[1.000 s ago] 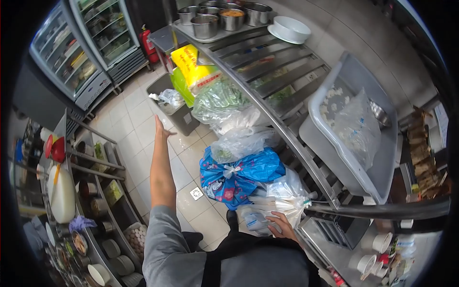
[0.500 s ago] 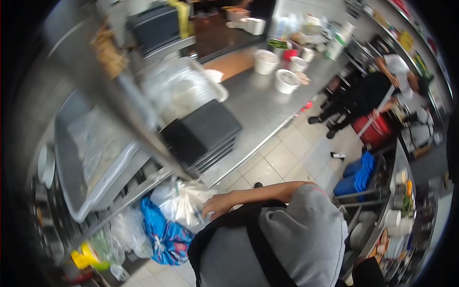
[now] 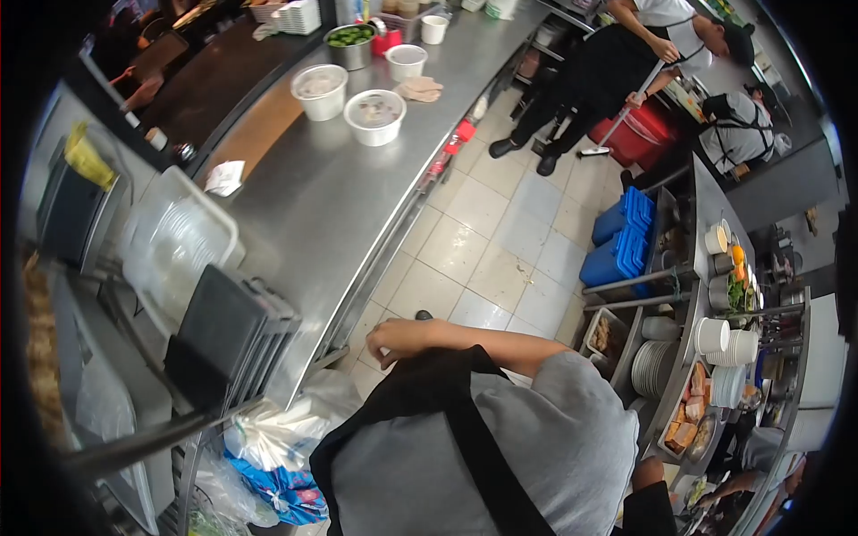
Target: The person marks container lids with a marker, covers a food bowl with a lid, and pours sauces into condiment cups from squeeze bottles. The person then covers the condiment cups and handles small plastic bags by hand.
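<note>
while the fingers of the r hand hang bent in a loose half-curl, released, the forearm crosses over the top of the blk apron. l hand is out of view, so can't tell its state.

next out from the fingers: front edge of the s/s bench, a bit apart. just below the bench's near front corner is the white plas. bag, nr the r hand but untouched; patterned blue bag sits right under it, partly hidden. clear bag is beside them, under the shelf side.

on the bench's near end, a tilted stack of dark trays; beside it toward the back edge, a translucent bin w/ clear plas. pcs, then a paper slip. farther along, btwn the edges: two lidded white tubs, beige cloth next to them, metal pot of greens nr the back edge.

across the aisle, a co-worker holds a long-handled floor tool by a red bin. blue bins stand at the opposite counter's far end; stacked plates sit below its top.
</note>
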`<state>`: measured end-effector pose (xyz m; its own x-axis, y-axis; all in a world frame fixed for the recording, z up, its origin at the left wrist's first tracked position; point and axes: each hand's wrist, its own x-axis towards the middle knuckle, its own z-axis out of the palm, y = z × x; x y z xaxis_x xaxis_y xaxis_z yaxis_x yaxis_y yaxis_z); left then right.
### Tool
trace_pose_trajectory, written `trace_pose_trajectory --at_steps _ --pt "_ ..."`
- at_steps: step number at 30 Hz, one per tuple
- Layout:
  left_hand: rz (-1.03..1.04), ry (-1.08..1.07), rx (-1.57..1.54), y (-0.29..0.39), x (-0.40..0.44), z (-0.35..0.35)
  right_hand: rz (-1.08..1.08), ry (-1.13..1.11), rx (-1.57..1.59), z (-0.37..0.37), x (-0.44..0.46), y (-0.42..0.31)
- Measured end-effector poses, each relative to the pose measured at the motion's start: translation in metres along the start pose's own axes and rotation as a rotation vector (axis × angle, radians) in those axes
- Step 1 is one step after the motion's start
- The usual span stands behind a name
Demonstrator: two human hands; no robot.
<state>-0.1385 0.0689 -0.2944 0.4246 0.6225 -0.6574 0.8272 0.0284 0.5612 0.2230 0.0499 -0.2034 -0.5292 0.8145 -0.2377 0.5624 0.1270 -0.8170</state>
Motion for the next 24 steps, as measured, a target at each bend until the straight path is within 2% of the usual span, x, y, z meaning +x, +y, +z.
trace_pose_trajectory --at_steps 2,5,7,9,10,11,14,19,22,24 --pt "0.062 -0.14 0.109 0.035 0.017 0.013 0.145 0.059 0.067 -0.013 -0.034 0.035" --pt "0.184 -0.282 0.247 0.088 0.048 0.031 0.389 0.085 -0.046 -0.045 -0.088 0.056" --pt "0.292 -0.291 0.298 0.131 0.074 0.035 0.483 0.157 -0.198 -0.053 -0.118 0.069" --pt "0.308 -0.225 0.304 0.193 0.093 0.036 0.598 0.173 -0.3 -0.057 -0.144 0.082" --pt "0.268 -0.199 0.299 0.234 0.095 0.036 0.626 0.223 -0.246 -0.058 -0.156 0.091" --pt "0.381 -0.146 0.327 0.262 0.094 0.038 0.648 0.27 -0.192 -0.056 -0.168 0.099" --pt "0.61 -0.091 0.429 0.304 0.106 0.053 0.736 0.391 -0.107 -0.047 -0.196 0.112" --pt "0.745 -0.157 0.418 0.371 0.129 0.052 0.864 0.422 0.065 -0.032 -0.23 0.122" --pt "0.686 -0.082 0.282 0.422 0.15 0.026 0.905 0.315 0.171 -0.046 -0.238 0.129" --pt "0.636 0.108 0.086 0.429 0.187 0.016 0.765 0.284 0.207 -0.071 -0.24 0.153"
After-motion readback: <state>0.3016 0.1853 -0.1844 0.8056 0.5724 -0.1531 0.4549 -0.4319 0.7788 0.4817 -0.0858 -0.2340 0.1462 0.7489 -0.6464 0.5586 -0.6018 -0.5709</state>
